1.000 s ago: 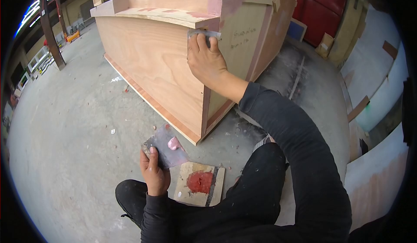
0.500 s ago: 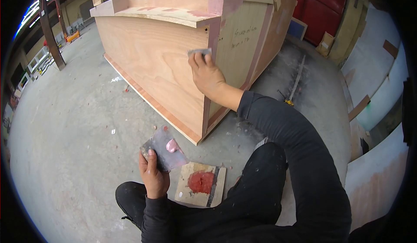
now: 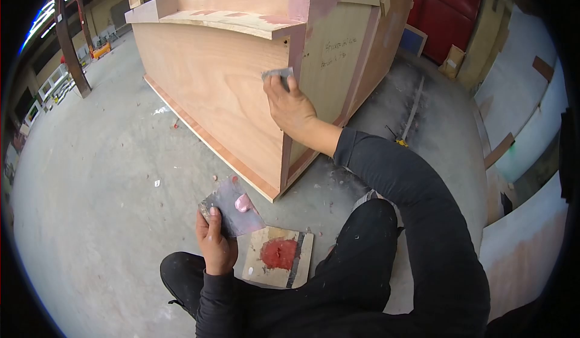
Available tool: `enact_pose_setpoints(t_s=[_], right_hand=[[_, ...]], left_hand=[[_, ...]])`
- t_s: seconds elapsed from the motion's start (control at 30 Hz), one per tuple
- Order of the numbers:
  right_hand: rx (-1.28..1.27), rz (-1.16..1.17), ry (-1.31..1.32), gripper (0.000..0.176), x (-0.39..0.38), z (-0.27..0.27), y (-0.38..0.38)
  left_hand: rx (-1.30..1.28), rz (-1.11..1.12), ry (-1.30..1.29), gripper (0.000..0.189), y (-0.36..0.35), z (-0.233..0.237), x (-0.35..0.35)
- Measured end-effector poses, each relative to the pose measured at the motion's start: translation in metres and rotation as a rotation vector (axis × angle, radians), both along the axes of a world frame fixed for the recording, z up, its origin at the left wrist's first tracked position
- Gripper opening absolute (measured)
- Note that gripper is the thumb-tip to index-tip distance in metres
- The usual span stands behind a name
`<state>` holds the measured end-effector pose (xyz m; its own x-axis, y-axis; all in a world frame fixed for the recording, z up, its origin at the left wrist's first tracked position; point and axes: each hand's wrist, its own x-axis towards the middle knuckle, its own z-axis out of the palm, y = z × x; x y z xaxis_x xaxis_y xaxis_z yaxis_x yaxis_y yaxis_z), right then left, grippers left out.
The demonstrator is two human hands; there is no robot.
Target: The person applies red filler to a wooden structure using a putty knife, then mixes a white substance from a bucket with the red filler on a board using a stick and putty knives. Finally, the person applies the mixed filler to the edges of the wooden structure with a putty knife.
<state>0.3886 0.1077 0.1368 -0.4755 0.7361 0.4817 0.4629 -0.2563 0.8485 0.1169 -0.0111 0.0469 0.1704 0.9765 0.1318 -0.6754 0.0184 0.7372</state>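
My right hand (image 3: 292,105) grips a small grey putty scraper (image 3: 278,72), its blade up against the wooden counter (image 3: 217,84) near the front corner, below the ledge. Low on the left, my left hand (image 3: 216,241) is closed on the edge of a flat grey plate (image 3: 235,212). A lump of pink filler (image 3: 243,203) sits on that plate. Just right of my left hand, a wooden board (image 3: 257,247) lies on the floor with a red patch of paste (image 3: 279,253) and a dark strip along one side.
Concrete floor (image 3: 109,175) surrounds the counter. A yellow tool (image 3: 401,142) and a long thin strip (image 3: 414,105) lie to the right. Pale panels (image 3: 519,66) stand at far right. A dark post (image 3: 69,48) rises at back left.
The right hand and scraper stay at nearly the same spot on the counter, the forearm shifting slightly right. My left hand and plate have moved slightly to the right.
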Motion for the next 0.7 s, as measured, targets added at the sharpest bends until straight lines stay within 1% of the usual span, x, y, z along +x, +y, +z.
enact_pose_setpoints(t_s=[0.03,0.1,0.13,0.2,0.23,0.3,0.33,0.37,0.4,0.43,0.5,0.53,0.6,0.63,0.7], right_hand=[[-0.005,0.001,0.002,0.046,0.003,0.012,0.004],[0.293,0.153,0.159,0.047,0.007,0.035,0.015],[0.284,0.156,0.161,0.047,0.003,0.033,0.01],[0.07,0.026,0.149,0.047,-0.008,0.026,0.002],[0.06,0.034,0.146,0.047,-0.013,0.018,-0.003],[-0.319,-0.005,0.227,0.052,-0.019,0.0,-0.018],[-0.326,-0.001,0.224,0.052,-0.021,-0.012,-0.026],[-0.414,-0.023,0.189,0.049,-0.022,-0.025,-0.032],[-0.502,-0.047,0.155,0.046,-0.03,-0.022,-0.037],[-0.507,-0.043,0.151,0.046,-0.035,-0.017,-0.037],[-0.502,-0.022,0.29,0.038,-0.044,-0.005,-0.041],[-0.504,-0.024,0.292,0.038,-0.042,-0.006,-0.04],[-0.481,0.016,0.314,0.029,-0.04,-0.009,-0.038],[-0.48,0.016,0.313,0.029,-0.038,-0.01,-0.04],[-0.544,-0.074,0.194,0.024,-0.032,-0.009,-0.041]], left_hand=[[-0.013,0.001,0.018,0.026,-0.001,0.002,0.003],[-0.011,-0.004,0.029,0.026,-0.002,0.001,0.004],[-0.005,-0.008,0.039,0.027,-0.003,0.0,0.004],[-0.011,-0.002,0.042,0.027,-0.002,-0.002,0.005],[-0.012,0.001,0.042,0.027,-0.002,-0.003,0.006],[-0.038,0.007,0.023,0.027,-0.003,-0.001,0.004],[-0.043,0.007,0.001,0.027,-0.003,0.0,0.004],[-0.041,0.01,-0.022,0.027,-0.002,0.002,0.004],[-0.042,0.018,-0.025,0.027,-0.002,0.004,0.002],[-0.066,0.021,-0.039,0.027,-0.002,0.005,0.0],[-0.1,0.018,-0.052,0.027,-0.004,0.002,-0.001],[-0.096,0.011,-0.043,0.027,-0.002,0.0,-0.003],[-0.089,0.004,-0.034,0.027,-0.001,0.0,-0.005],[-0.091,0.008,-0.048,0.027,-0.002,0.001,-0.004],[-0.089,0.014,-0.071,0.027,-0.002,0.002,-0.003]])
